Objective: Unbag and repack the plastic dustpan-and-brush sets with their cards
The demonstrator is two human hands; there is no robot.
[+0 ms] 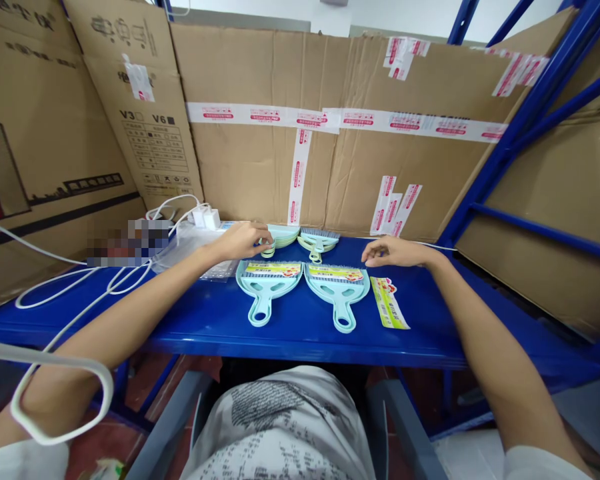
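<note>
My left hand (244, 241) has its fingers closed on the handle end of a stack of pale green dustpans (286, 235) at the back of the table. Over the table's right half, my right hand (393, 251) is loosely bent, fingers apart, holding nothing. Between my hands and nearer to me lie two light blue dustpans, the left dustpan (264, 291) and the right dustpan (341, 293). Each carries a small brush and a yellow-green label card across it. A loose label card (389, 303) lies right of them. Behind, small brushes (319, 241) are piled with handles towards me.
The blue table (300, 343) has a cardboard wall (250, 173) behind it and a printed carton (150, 127) at the left. White cables (125, 280), a charger plug (206, 217) and clear plastic bags (185, 247) lie on the left. A blue metal frame (510, 147) rises at the right.
</note>
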